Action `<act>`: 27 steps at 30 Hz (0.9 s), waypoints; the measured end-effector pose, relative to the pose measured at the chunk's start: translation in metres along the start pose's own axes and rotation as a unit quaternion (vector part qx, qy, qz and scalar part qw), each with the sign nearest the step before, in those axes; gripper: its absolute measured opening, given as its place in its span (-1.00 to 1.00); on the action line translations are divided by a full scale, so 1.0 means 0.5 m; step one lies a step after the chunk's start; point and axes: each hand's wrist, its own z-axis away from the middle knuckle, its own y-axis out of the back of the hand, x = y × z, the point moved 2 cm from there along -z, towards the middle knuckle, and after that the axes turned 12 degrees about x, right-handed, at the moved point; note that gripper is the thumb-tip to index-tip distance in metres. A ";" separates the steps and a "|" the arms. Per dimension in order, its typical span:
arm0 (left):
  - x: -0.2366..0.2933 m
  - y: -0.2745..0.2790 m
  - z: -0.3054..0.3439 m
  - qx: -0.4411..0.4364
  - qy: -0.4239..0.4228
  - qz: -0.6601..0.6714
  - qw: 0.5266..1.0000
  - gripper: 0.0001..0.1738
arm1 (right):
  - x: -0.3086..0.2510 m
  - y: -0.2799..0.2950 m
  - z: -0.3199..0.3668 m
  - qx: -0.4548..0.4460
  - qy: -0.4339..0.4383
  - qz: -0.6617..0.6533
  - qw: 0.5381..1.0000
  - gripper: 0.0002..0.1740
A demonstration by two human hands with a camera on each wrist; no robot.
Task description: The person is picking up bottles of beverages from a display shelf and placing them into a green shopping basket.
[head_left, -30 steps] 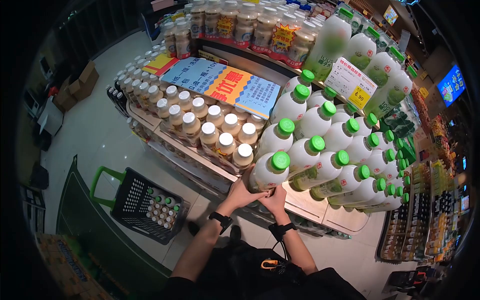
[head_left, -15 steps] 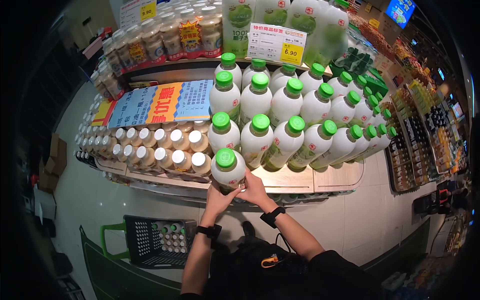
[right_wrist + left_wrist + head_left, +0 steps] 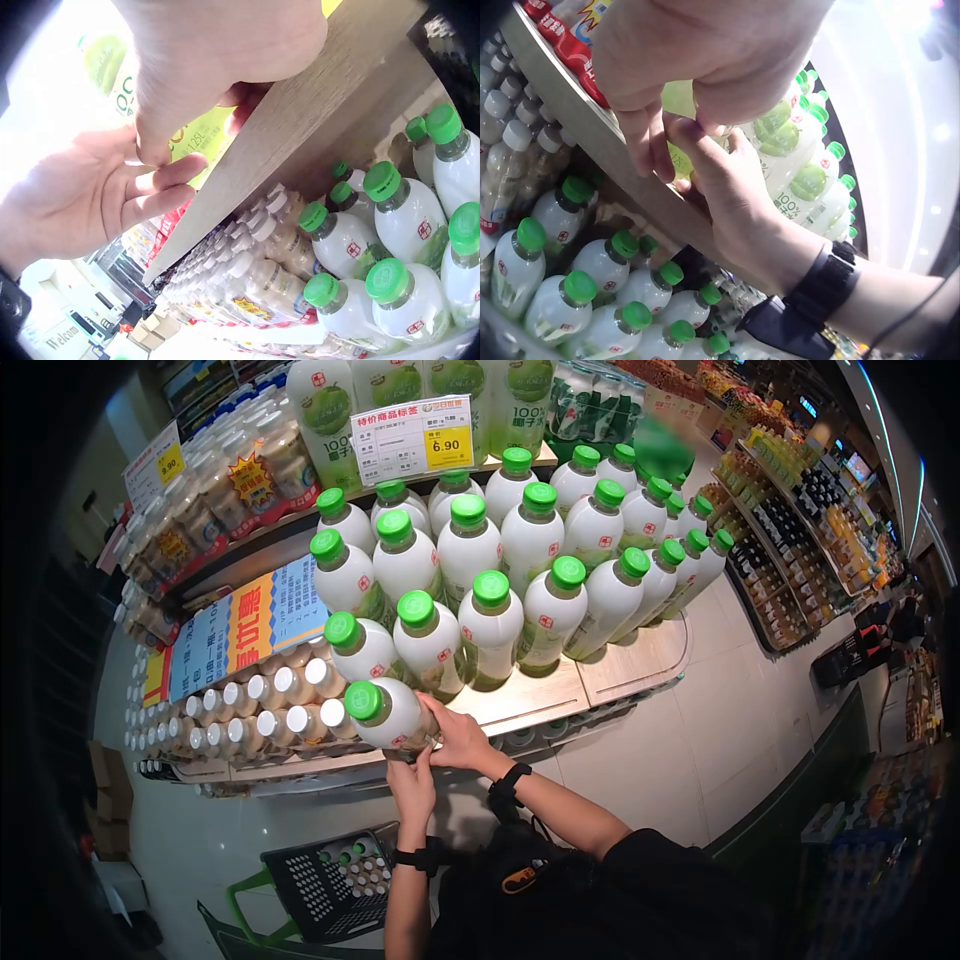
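Observation:
A large white coconut-water bottle [image 3: 391,716] with a green cap is between my two hands at the front left corner of a group of like bottles [image 3: 490,630]. It tilts, its cap toward the left. My left hand [image 3: 410,792] grips it low down from the near side. Around its lower right side curl the fingers of my right hand [image 3: 461,738]. In the left wrist view the bottle's green label [image 3: 679,154] shows between both hands, and the right wrist view shows the label [image 3: 206,139] with "1.25L" on it. The bottle's base is mostly hidden by the hands.
Small white-capped bottles [image 3: 285,722] stand left of the held bottle, below a blue and orange sign [image 3: 250,625]. A price card [image 3: 410,440] hangs behind. On the floor is a black shopping basket [image 3: 300,895] with a green handle and several bottles inside.
The head view has turned, so the display sits further left in it. Both hands keep hold of the bottle, whose cap now leans left. The right hand shows further up its right side.

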 end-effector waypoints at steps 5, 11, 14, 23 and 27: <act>-0.011 0.009 -0.010 -0.006 0.003 -0.014 1.000 -0.49 | -0.008 -0.005 -0.005 0.032 0.031 -0.010 0.999 0.22; 0.040 0.034 0.027 -0.074 0.113 0.002 0.991 -0.27 | -0.009 0.015 -0.001 0.009 0.002 -0.027 1.000 0.24; 0.035 0.060 0.071 -0.106 0.143 0.033 0.984 -0.12 | -0.027 0.033 0.007 -0.004 -0.025 -0.079 0.997 0.18; -0.032 0.121 0.137 -0.145 0.164 -0.019 0.976 -0.22 | -0.024 0.148 0.115 0.013 -0.119 -0.106 0.987 -0.46; -0.086 0.113 0.164 -0.139 0.228 0.086 0.960 -0.38 | 0.031 0.134 0.158 0.055 -0.168 -0.146 0.973 -0.70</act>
